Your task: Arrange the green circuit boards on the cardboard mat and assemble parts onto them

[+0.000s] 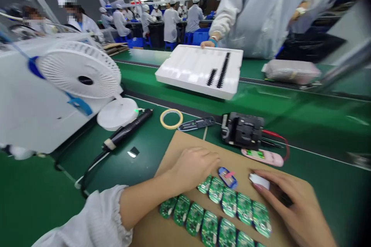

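My left hand [193,166] lies palm down over a brown board [181,144], fingers stretched out, covering the far end of a row of green circuit boards [228,202]. In front of its fingertips sits a small blue-edged part [227,178] with a pink strip across it. My right hand [292,197] pinches a small white piece [259,181] between thumb and fingers, low above the board's right side. A second row of green circuit boards [209,227] runs nearer to me, partly out of frame.
A co-worker's hand [209,43] grips a white tray [191,65] with black parts across the bench. Behind the board stand a black fixture [242,129], a pink device [263,156], a tape roll [171,119] and a dark casing [197,123]. A fan [82,71] and a black-handled tool [127,129] are leftward.
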Motion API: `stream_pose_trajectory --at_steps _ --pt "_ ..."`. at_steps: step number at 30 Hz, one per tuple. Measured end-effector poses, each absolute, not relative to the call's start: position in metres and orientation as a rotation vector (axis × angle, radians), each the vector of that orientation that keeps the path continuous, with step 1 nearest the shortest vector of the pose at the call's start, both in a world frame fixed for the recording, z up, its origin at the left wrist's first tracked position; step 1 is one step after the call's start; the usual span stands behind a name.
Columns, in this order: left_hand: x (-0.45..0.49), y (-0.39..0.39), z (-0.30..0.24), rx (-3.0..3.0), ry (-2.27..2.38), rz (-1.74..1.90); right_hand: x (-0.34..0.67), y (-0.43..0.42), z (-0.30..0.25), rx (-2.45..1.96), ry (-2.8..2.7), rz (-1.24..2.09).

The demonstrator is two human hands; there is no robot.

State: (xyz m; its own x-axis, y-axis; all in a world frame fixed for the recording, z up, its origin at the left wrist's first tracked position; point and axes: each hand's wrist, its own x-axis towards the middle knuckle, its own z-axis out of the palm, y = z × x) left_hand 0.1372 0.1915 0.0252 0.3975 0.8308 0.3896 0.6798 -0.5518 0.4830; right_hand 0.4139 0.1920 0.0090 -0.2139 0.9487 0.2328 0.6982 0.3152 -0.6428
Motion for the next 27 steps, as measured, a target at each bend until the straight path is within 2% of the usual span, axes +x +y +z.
stream_pose_trajectory --at_steps 5,13,27 --pt "0.136 0.191 0.028 2.348 1.285 0.958 0.404 0.186 0.024 -1.551 -1.961 0.618" --pt "0.133 0.191 0.034 2.257 1.341 0.841 0.404 0.181 0.027 -1.558 -1.989 0.656" --pt "0.096 0.215 0.036 1.798 1.571 0.994 0.401 0.181 0.033 -1.556 -1.851 0.747"
